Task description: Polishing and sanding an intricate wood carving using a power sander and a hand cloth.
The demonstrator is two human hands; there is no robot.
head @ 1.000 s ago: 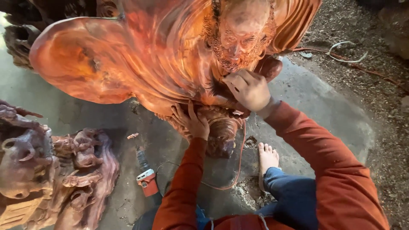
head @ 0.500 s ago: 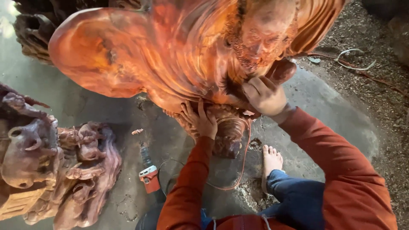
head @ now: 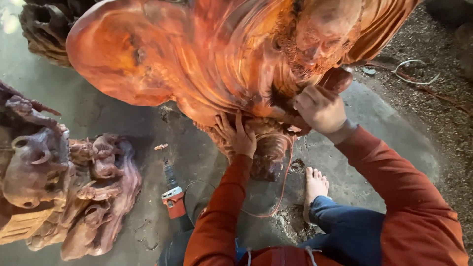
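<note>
Compared with a second ago, the view has drifted so that the large orange wooden carving (head: 207, 64) sits lower and further right in the picture. Both hands keep almost the same contact with it: the right hand has slid only slightly along the edge under the carved bearded face (head: 320, 39), and the left hand has not let go of the base.

The left hand (head: 237, 134) lies flat against the lower, knobbly part of the carving. Its fingers are spread wide and point up toward the smooth flowing grain, and the palm presses the wood. The red sleeve runs straight down from it to the bottom edge of the picture.

The right hand (head: 320, 109) is curled into a loose fist just below the bearded face, with the knuckles turned toward the camera. Its fingers are closed narrowly, and I cannot tell whether they pinch a small tool or only the wood. The right forearm comes in from the lower right corner, bent at the elbow.

The carving stands on the grey concrete floor (head: 374, 128) and fills the upper half of the view. A thin orange cord (head: 282, 192) hangs from it and loops over the floor. A bare foot (head: 313, 189) rests on the concrete just beside the base. A red power tool (head: 173, 199) lies near the left sleeve. A darker brown carving (head: 64, 192) stands well apart at the left edge.
</note>
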